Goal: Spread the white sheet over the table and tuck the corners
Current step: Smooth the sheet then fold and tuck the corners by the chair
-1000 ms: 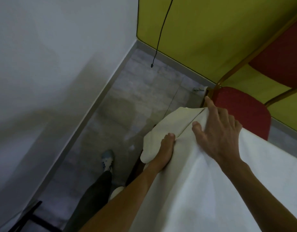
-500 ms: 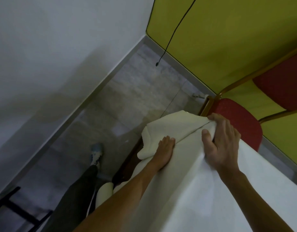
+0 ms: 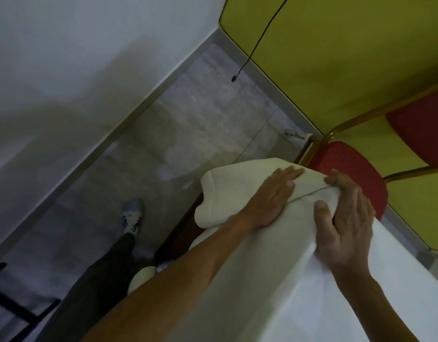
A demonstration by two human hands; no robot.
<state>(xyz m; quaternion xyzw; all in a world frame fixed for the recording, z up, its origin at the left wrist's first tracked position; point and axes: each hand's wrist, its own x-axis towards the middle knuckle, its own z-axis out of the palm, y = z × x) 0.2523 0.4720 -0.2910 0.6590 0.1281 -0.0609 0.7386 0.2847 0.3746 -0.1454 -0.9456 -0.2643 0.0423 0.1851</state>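
Observation:
The white sheet [image 3: 274, 280] covers the table from the lower right up to its far corner. A folded flap of the sheet [image 3: 228, 191] hangs over that corner on the left side. My left hand [image 3: 272, 196] lies flat on the flap, fingers stretched toward the corner. My right hand [image 3: 346, 218] is curled over the corner, with sheet fabric bunched under its fingers and thumb. The table itself is hidden under the cloth.
A red chair [image 3: 356, 174] with a golden frame stands right behind the corner, against a yellow-green wall [image 3: 336, 58]. A black cable [image 3: 250, 58] dangles above the grey tiled floor [image 3: 188, 134]. My leg and shoe [image 3: 131, 213] are at the left; a black frame [image 3: 13, 304] at the lower left.
My left hand slid forward along the flap, from gripping its edge to lying flat near the corner. My right hand curled tighter over the corner fabric. The view shifted slightly.

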